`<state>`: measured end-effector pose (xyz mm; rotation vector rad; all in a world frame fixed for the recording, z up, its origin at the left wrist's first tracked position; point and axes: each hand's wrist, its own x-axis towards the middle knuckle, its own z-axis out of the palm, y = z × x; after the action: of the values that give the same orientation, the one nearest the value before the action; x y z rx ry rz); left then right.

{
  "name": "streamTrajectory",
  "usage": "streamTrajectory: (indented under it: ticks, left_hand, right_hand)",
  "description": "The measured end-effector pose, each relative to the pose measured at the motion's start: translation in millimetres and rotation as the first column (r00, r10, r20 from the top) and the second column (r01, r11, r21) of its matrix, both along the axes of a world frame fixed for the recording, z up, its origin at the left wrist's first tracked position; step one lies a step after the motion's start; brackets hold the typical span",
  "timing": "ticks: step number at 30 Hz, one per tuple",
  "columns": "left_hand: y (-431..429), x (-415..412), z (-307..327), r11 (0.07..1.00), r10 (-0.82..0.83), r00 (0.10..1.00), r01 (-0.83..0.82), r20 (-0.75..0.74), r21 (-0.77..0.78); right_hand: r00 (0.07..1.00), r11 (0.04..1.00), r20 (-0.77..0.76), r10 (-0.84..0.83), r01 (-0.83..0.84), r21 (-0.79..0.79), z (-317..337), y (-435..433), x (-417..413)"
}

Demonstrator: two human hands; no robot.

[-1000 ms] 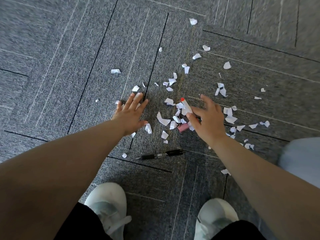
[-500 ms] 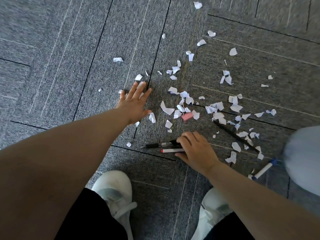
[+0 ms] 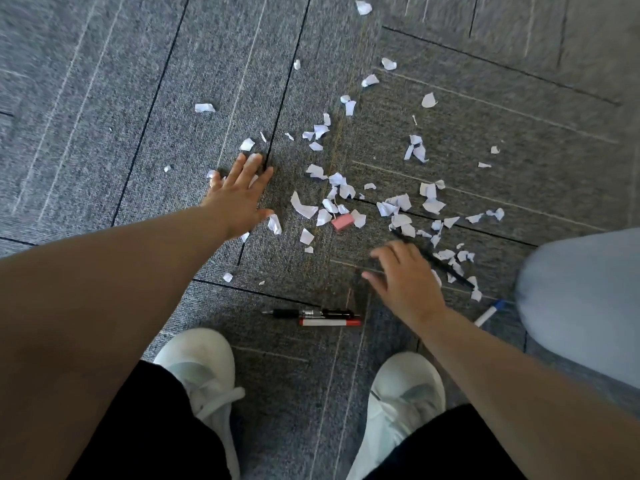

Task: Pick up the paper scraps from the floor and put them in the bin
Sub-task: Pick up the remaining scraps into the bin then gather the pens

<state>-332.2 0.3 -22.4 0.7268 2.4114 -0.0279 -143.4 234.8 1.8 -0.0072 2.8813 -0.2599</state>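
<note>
My left hand (image 3: 239,199) lies flat, empty, left of the eraser (image 3: 343,223); my right hand (image 3: 401,278), spread and empty, hovers just below-right of it among scraps (image 3: 303,206).

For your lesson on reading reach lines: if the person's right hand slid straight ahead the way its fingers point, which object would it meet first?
The right hand points up and left. Probably first is the small pink rectangular eraser, among the torn white paper scraps; the hand's height above the carpet is unclear.

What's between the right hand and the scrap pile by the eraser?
Nothing visible. The right hand hovers open, with bare carpet between it and the scraps around the pink eraser. A black pen lies to its right, among other scraps.
</note>
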Motion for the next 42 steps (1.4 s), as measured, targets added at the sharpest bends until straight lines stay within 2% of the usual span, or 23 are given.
streamTrajectory:
  ticks: [3, 7, 8, 10, 12, 15, 17, 19, 22, 25, 26, 28, 30, 32, 34, 36, 39, 41, 42]
  left_hand:
    - [2.6, 10.7, 1.3, 0.998, 0.036, 0.999, -0.035, -0.019, 0.045]
    - [4.1, 29.0, 0.1, 0.999, -0.007, 0.997, 0.010, -0.073, 0.050]
    - [3.9, 33.1, -0.2, 0.999, -0.019, 0.995, 0.023, -0.098, 0.033]
    - [4.1, 38.4, 0.4, 1.000, -0.022, 0.989, 0.022, -0.143, -0.003]
    - [2.5, 40.0, 2.2, 1.000, 0.004, 0.987, -0.005, -0.161, -0.010]
    - [-2.8, 40.8, 5.3, 1.000, 0.030, 0.987, -0.031, -0.158, -0.004]
    - [-5.7, 43.6, 7.1, 1.000, 0.025, 0.987, -0.028, -0.159, -0.014]
    - [-7.2, 46.9, 8.9, 1.000, 0.030, 0.988, -0.030, -0.151, 0.007]
    - [-8.0, 53.9, 10.1, 0.998, 0.033, 0.990, -0.025, -0.134, 0.059]
    - [-4.3, 64.0, 10.0, 0.997, 0.028, 0.992, -0.018, -0.124, 0.081]
    - [-1.3, 67.9, 9.9, 0.997, 0.022, 0.993, -0.013, -0.119, 0.073]
    - [6.6, 76.6, 9.8, 0.998, 0.008, 0.994, -0.001, -0.110, 0.057]
    - [14.9, 84.6, 9.2, 0.998, 0.001, 0.994, 0.006, -0.105, 0.067]
    - [17.3, 92.0, 9.6, 0.998, -0.015, 0.995, 0.021, -0.103, 0.058]
    - [14.4, 97.8, 8.4, 0.999, -0.032, 0.994, 0.037, -0.109, 0.039]
    - [9.9, 102.1, 5.1, 0.999, -0.042, 0.992, 0.045, -0.119, 0.025]
    - [0.7, 103.1, 5.8, 0.998, -0.061, 0.990, 0.062, -0.128, 0.003]
    - [-5.3, 101.0, 6.9, 0.999, -0.055, 0.990, 0.054, -0.128, -0.010]
    - [-7.5, 99.2, 7.1, 0.999, -0.045, 0.990, 0.044, -0.131, -0.009]
  right_hand:
    - [0.956, 0.952, 0.027, -0.292, 0.288, 0.102, -1.3, 33.8, -7.0]
    - [0.896, 0.914, 0.181, -0.404, 0.387, 0.125, -12.0, 46.8, -3.6]
    - [0.899, 0.912, 0.161, -0.408, 0.391, 0.123, -11.5, 45.9, -3.8]
    - [0.930, 0.926, 0.025, -0.366, 0.361, 0.106, -3.5, 36.5, -5.5]
    - [0.963, 0.965, -0.064, -0.260, 0.258, -0.037, 8.2, 11.8, -5.3]
    - [1.000, 0.991, 0.021, 0.011, -0.008, -0.132, 8.5, -40.8, 4.3]
    - [0.994, 0.986, 0.052, 0.094, -0.085, -0.146, -4.3, -66.7, 11.8]
    - [0.993, 0.988, 0.080, 0.083, -0.072, -0.133, -13.1, -77.5, 15.5]
    - [0.996, 0.991, 0.037, 0.077, -0.073, -0.111, -10.1, -64.8, 23.4]
    - [0.988, 0.986, -0.010, -0.153, 0.153, -0.060, -1.4, -19.7, 40.8]
    - [0.960, 0.961, -0.043, -0.278, 0.278, -0.015, -0.2, -0.6, 49.1]
    - [0.846, 0.843, -0.077, -0.528, 0.533, 0.072, -2.7, 33.7, 70.0]
    - [0.699, 0.692, -0.005, -0.716, 0.710, 0.131, -5.5, 53.9, 90.5]
    - [0.574, 0.578, 0.071, -0.816, 0.807, 0.121, -10.3, 57.3, 103.0]
    - [0.519, 0.524, 0.078, -0.851, 0.850, 0.055, -16.3, 52.2, 111.0]
    - [0.514, 0.513, 0.037, -0.857, 0.858, -0.041, -22.3, 48.9, 118.3]
    - [0.452, 0.446, -0.003, -0.892, 0.880, -0.163, -25.7, 50.6, 120.9]
    - [0.440, 0.449, -0.095, -0.893, 0.864, -0.226, -19.5, 50.2, 113.8]
    - [0.469, 0.490, -0.142, -0.872, 0.830, -0.265, -14.2, 46.1, 106.5]
